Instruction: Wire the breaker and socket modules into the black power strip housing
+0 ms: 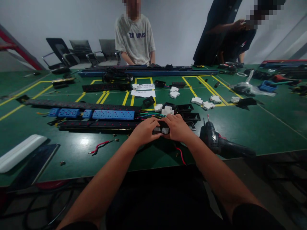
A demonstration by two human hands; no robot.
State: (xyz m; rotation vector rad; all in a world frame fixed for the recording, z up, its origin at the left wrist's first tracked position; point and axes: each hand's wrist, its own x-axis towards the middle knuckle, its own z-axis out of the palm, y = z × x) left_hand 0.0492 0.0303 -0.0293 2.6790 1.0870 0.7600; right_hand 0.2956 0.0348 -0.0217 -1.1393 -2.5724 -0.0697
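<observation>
View: head camera.
Left hand: [145, 130] fingers curled and partly open, the thumb below and the fingertips above, gripping the left end of the black housing [164, 123].
Right hand: [177, 127] fingers bent over the top and right end of the same piece, a small gap between thumb and fingers.
Black housing: one, short and dark, held between both hands above the near edge of the green table [79, 161]; two pale patches show in its opening, their detail too small to tell.
Blue socket blocks: [113, 115] four, in a row left of the hands, between two long black strips [96, 125].
White connectors: [208, 105] at least eight, beyond the hands and to the far right; some overlap, so the exact count is unclear.
Red wires: [182, 155] two short ones, one left and one right, near the table edge.
Power drill: [211, 139] one, lying just right of the right forearm.
White paper strips: [143, 93] two, farther back.
Person: [135, 38] one in a light shirt, at the far side.
</observation>
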